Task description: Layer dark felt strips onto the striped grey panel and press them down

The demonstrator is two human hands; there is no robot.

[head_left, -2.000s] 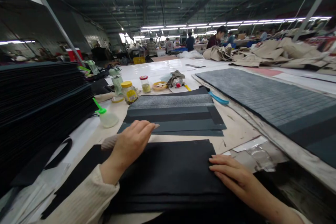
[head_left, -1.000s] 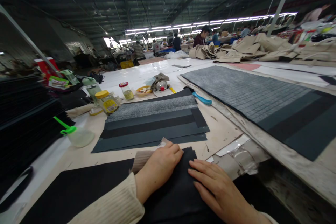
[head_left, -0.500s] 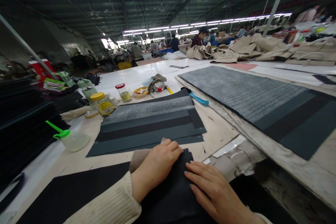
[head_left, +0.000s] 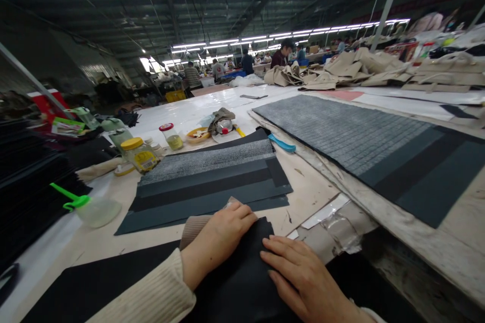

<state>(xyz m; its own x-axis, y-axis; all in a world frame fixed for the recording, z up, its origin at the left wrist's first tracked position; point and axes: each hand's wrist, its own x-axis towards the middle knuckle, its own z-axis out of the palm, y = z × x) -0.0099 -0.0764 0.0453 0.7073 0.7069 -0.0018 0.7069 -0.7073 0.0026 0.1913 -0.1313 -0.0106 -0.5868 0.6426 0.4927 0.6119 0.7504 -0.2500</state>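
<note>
The black sheet (head_left: 242,277) lies beneath both hands at the near side of the surface (head_left: 312,174), and the likeliest trouble is that it shifts or creases. The left hand (head_left: 220,237) is curled closed around a ribbed tan roll (head_left: 192,229), whose pale tip pokes out past the knuckles, though the underside of the grip is hidden. Pressing hard there could drag the sheet's top edge or scuff it with that tip. The right hand (head_left: 303,272) is open, fingers a little apart, resting on the sheet's right edge and gripping nothing; uneven pressure from it could skew that edge. To the right of the sheet is a dark gap where the surface ends, so a strong push that way might send a corner over, or catch it on the crinkled clear plastic (head_left: 343,232) near that side. Just beyond the sheet lie the layered grey panels (head_left: 212,181), close enough for a sliding hand to knock them out of line. Left of the sheet, past the flat black piece (head_left: 109,280), stands a squeeze bottle (head_left: 99,211) with a green spout; a sweep of the left sleeve (head_left: 151,292) could tip it.
</note>
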